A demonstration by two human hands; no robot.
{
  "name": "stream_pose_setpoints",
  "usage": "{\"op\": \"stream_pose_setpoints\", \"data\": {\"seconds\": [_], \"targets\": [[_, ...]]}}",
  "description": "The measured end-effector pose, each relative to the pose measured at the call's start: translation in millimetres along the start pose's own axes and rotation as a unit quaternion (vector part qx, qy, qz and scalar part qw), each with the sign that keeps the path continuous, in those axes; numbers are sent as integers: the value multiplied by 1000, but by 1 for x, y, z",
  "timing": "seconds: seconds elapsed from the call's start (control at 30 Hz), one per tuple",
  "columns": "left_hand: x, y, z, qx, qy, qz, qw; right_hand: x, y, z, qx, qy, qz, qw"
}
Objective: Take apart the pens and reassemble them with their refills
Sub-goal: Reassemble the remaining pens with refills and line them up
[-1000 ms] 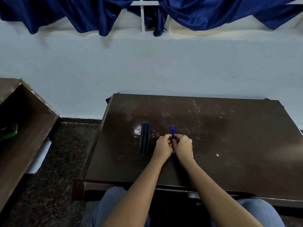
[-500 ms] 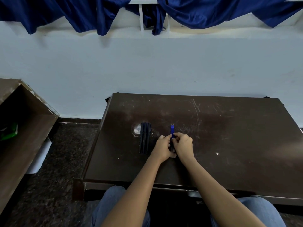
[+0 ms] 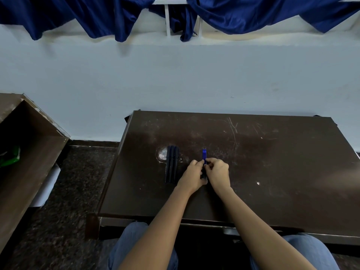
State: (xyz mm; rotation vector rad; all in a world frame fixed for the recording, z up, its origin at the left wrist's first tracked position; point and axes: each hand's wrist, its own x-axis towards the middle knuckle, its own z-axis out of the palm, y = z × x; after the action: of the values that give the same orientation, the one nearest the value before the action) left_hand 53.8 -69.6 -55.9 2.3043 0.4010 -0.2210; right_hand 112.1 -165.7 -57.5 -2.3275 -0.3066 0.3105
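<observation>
I sit at a dark brown worktop [image 3: 272, 172], glossy and scuffed, with pale scratches toward its far edge and a worn whitish patch [image 3: 162, 154] left of centre. Beyond it rises a plain pale blue wall [image 3: 175, 78], and above that a white window ledge with shiny dark blue curtains [image 3: 97, 14] hanging in loose folds. The floor [image 3: 64, 201] is dark speckled stone. At the left stands a brown wooden shelf unit [image 3: 29, 152], its edges chipped, with something green [image 3: 9, 156] inside.

My left hand [image 3: 191, 175] and right hand [image 3: 218, 172] meet at the middle of the worktop, fingers [image 3: 209, 162] curled closed around slim blue refills [image 3: 204, 154]. These stand nearly straight away from me, their far ends poking out beyond my knuckles. I count two, perhaps three tips; the rest is hidden in my grip.

Just left of my left hand, a tight row of dark pen barrels [image 3: 171, 164] lies flat, parallel, pointing away from me, partly over the worn patch. There seem to be three or four; I cannot tell exactly.
</observation>
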Motion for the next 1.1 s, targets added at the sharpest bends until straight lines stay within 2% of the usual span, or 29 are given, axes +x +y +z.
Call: {"op": "stream_pose_setpoints", "data": {"seconds": [0.7, 1.1], "targets": [[1, 2, -1, 49, -16, 12, 999, -5, 0, 2, 5, 5, -10, 1000], [-3, 4, -2, 33, -7, -6, 999, -6, -2, 0, 24, 6, -4, 1000]]}}
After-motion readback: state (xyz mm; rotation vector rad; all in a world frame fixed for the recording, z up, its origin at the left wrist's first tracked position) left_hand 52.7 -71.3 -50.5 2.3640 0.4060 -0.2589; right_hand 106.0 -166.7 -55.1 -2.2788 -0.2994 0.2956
